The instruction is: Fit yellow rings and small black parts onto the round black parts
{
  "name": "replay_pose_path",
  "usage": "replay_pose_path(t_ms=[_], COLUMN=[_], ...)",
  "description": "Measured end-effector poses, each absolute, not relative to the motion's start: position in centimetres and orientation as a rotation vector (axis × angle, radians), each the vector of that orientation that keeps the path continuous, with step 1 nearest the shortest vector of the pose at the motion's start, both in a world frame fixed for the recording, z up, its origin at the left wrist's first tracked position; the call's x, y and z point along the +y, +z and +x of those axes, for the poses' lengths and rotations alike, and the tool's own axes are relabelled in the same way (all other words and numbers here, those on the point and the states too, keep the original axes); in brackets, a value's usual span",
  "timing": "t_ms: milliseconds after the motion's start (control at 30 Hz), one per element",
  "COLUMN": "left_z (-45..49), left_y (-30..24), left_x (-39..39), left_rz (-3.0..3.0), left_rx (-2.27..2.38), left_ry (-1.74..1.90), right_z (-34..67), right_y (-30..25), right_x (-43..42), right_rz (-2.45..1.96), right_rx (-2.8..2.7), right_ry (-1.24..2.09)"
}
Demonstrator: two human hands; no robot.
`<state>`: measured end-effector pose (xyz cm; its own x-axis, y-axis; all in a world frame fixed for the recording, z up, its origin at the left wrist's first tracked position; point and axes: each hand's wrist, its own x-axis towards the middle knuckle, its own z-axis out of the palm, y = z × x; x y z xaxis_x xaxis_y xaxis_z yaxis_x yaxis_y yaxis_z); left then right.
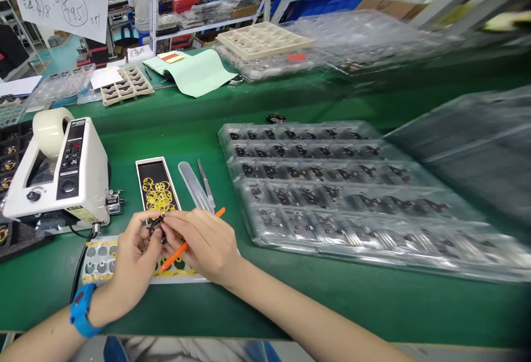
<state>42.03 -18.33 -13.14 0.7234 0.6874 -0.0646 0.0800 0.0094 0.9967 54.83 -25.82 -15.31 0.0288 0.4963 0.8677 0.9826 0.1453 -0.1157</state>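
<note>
My left hand, with a blue band on its wrist, is closed around a small dark ring-shaped part. The fingertips of my right hand meet the same part from the other side. An orange pen-like stick is also tucked in my right hand, slanting down to the left. Beneath both hands lies a sheet of round stickers with yellow strips, partly covered. Just beyond my fingers, a white-edged box holds many thin yellow rings.
A white tape dispenser stands left, before a dark foam tray. Metal tweezers and a translucent strip lie beyond my right hand. Clear compartment trays with dark parts fill the right. More trays sit on the back ledge.
</note>
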Motion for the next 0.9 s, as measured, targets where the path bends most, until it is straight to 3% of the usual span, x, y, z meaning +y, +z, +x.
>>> replay_pose_path(t_ms=[900], left_z=[42.01], left_y=[-13.6], left_x=[-18.48], left_rz=[1.804], left_rx=[0.619], left_ry=[0.613], right_z=[54.67], right_y=[-15.45], right_x=[-26.14], right_rz=[-1.476], right_rx=[-1.613], right_ry=[-0.782])
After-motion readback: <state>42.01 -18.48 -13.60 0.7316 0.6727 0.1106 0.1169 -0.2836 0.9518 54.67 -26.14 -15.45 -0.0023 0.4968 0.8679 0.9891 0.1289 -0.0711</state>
